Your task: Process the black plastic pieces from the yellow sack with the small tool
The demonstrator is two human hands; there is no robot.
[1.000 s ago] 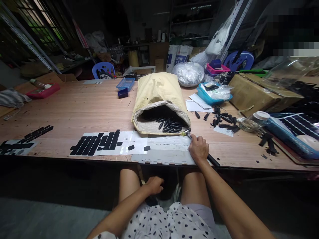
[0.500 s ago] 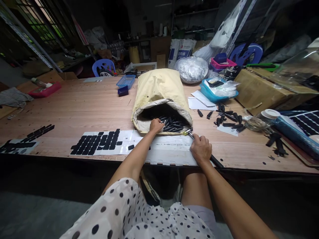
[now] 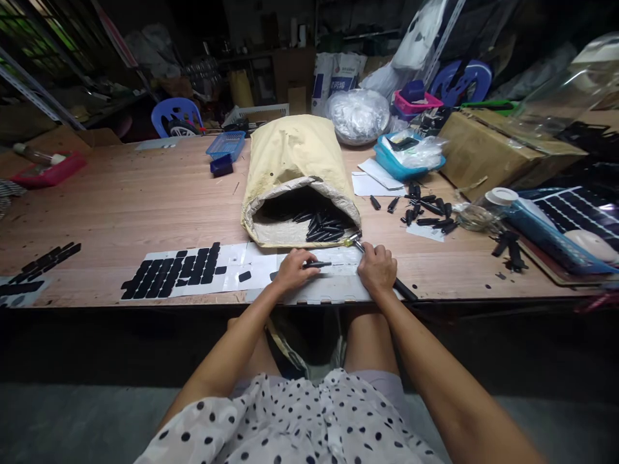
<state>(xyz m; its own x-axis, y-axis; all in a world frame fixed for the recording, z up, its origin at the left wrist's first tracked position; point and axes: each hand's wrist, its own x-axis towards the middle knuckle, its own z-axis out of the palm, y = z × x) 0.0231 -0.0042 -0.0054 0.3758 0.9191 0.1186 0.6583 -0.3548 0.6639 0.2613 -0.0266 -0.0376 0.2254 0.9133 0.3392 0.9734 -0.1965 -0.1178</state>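
Note:
My left hand point(image 3: 296, 270) is closed on a slender black piece point(image 3: 318, 264), held level over the pale board point(image 3: 333, 283) at the table's front edge. The piece's exact kind is unclear. My right hand point(image 3: 378, 269) grips a hammer point(image 3: 405, 290) with a black handle and a yellow-and-metal head, which reaches the sack's front corner. Behind both hands lies a yellowish sack point(image 3: 297, 148), its mouth towards me. Several similar black pieces point(image 3: 324, 227) lie inside it; its depth is dark.
Rows of black pads point(image 3: 169, 274) on white sheets lie to the left. Loose black parts point(image 3: 428, 209), a blue basket point(image 3: 406, 161), a cardboard box point(image 3: 498, 154) and a jar point(image 3: 498, 196) crowd the right. A small blue basket point(image 3: 225, 147) stands behind the pads.
My left hand rose from my lap into the sack's mouth, then came back out towards me with a black piece. My right hand has kept hold of the hammer throughout.

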